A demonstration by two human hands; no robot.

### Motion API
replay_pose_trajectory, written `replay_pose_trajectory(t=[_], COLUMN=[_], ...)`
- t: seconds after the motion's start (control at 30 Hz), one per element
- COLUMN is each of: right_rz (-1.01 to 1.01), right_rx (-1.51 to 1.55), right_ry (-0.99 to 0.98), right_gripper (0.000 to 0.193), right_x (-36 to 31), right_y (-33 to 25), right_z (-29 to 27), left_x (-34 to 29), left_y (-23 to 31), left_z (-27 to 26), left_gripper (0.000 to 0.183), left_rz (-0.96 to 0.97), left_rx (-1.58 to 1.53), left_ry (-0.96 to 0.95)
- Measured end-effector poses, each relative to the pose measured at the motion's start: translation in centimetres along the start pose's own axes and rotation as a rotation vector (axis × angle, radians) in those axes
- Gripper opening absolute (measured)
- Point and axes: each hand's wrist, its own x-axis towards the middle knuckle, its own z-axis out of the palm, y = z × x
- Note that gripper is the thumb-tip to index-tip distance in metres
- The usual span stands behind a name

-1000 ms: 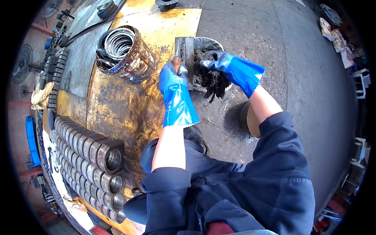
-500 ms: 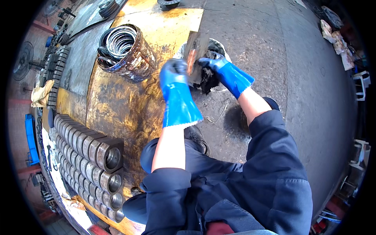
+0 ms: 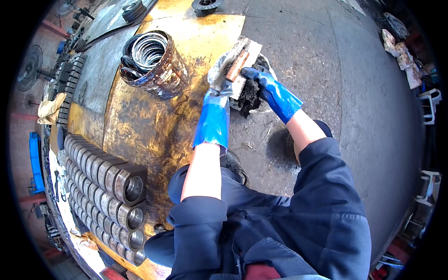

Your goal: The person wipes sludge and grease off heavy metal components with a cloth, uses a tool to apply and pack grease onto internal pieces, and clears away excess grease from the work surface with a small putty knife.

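Both my hands wear blue rubber gloves and are close together over a light-coloured bucket (image 3: 268, 65). My left hand (image 3: 217, 93) is closed at the lower end of a flat, pale, smeared trowel (image 3: 253, 48), which lies tilted with its wooden handle (image 3: 237, 66) facing up. Motion blurs my left fingertips. My right hand (image 3: 263, 81) is closed at the trowel's right side, its fingertips near the handle. From it hangs a ragged black clump (image 3: 250, 98), perhaps a greasy rag; its material is unclear. The trowel and gloves hide most of the bucket.
A stained bucket (image 3: 170, 77) of metal rings (image 3: 149, 50) stands to the left on a yellow-brown stained sheet (image 3: 140, 116). Rows of metal cylinders (image 3: 123, 186) sit at lower left. A dark round part (image 3: 206, 5) lies at the far edge, and a bent wire (image 3: 263, 137) on the floor.
The trowel has turned from nearly edge-on to show its pale face and handle. My left hand has moved slightly down; my right hand has stayed almost in place with the black clump.
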Motion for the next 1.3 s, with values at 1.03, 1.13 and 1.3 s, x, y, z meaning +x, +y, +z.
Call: replay_pose_trajectory(t=[1.03, 1.13, 1.3], right_rz=[-0.217, -0.472, -0.330], right_rx=[-0.249, -0.888, -0.676], right_ry=[-0.281, -0.221, -0.208], right_gripper=[0.042, 0.048, 0.048], right_x=[-0.8, -0.2, -0.4], right_y=[-3.2, -3.2, -3.3], right_z=[3.4, 2.0, 3.0], left_x=[-0.4, -0.9, 0.6], left_y=[-2.2, -2.1, -4.1], left_z=[-0.9, -0.8, -0.6], left_gripper=[0.042, 0.029, 0.024], left_rz=[-0.506, -0.509, -0.636], left_rx=[-0.731, -0.814, -0.821], left_ry=[-0.127, -0.209, -0.175])
